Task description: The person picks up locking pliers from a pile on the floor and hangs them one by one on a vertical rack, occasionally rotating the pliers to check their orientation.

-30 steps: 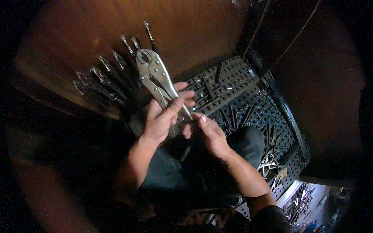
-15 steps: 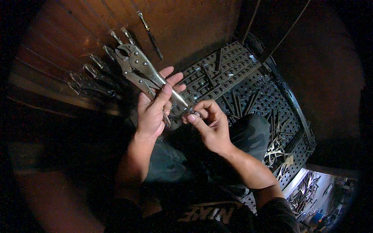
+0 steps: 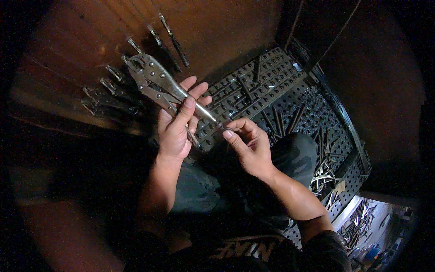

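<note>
Evidently heavy, stiff steel, the locking pliers [image 3: 156, 81] sit above the perforated surface [image 3: 290, 104], left hand [image 3: 174, 131] wrapped round the handles, right hand [image 3: 247, 145] pinching the end screw

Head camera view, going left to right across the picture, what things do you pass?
Spare pliers lying on the wooden board → locking pliers → left hand gripping their handles → right hand at the handle end → perforated metal table → loose metal pieces at its right edge.
</note>
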`<action>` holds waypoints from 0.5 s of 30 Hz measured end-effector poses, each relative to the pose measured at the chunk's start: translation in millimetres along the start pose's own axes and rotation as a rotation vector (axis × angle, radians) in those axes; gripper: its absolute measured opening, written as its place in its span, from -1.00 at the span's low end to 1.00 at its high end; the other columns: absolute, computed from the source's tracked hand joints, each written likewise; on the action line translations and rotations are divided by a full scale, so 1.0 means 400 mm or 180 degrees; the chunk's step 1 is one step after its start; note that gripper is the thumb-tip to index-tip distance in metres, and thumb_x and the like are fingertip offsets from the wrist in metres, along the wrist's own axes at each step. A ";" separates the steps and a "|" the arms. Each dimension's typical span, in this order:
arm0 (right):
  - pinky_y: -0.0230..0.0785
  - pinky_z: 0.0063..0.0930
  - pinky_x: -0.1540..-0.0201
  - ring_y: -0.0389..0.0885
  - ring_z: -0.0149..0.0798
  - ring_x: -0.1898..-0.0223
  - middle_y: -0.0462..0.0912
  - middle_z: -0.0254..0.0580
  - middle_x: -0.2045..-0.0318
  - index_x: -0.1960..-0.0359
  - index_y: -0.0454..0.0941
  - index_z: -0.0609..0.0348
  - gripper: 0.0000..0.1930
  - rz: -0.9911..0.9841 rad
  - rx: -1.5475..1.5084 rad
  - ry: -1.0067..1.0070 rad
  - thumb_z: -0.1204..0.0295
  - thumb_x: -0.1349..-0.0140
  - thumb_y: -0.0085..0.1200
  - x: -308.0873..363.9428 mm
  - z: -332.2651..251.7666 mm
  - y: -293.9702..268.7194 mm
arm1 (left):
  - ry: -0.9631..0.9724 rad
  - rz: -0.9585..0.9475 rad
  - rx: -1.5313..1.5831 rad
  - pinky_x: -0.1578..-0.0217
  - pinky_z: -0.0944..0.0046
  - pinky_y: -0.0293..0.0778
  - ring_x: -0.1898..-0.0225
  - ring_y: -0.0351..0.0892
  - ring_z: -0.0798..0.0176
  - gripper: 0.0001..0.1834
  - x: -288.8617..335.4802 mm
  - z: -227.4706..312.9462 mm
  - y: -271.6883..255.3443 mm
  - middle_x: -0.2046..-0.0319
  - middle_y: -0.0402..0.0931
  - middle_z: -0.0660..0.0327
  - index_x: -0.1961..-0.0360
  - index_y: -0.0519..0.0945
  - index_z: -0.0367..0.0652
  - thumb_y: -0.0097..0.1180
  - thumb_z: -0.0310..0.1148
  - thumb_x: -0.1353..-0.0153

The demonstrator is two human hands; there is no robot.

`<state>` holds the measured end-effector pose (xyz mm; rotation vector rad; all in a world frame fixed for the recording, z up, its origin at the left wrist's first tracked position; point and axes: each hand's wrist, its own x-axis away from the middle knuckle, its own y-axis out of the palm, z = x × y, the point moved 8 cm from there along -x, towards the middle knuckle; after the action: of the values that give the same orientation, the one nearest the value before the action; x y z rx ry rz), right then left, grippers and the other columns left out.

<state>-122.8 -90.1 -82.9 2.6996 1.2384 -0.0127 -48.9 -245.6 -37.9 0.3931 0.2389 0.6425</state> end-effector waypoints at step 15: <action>0.34 -0.55 0.05 0.45 -0.50 0.19 0.58 -0.34 0.28 0.10 0.48 0.26 -0.76 -0.0579 -0.0275 0.0131 0.30 -0.51 -0.06 -0.004 0.021 0.026 | 0.0024 -0.0186 -0.0194 0.41 0.57 0.39 0.00 0.59 0.30 -0.38 0.000 -0.001 0.008 -0.22 0.46 -0.04 -0.40 0.24 -0.25 0.10 -0.26 -0.42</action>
<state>-115.7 -99.2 -89.4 2.5183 1.4572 0.0719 -50.9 -243.1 -36.8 0.3242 0.2367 0.5927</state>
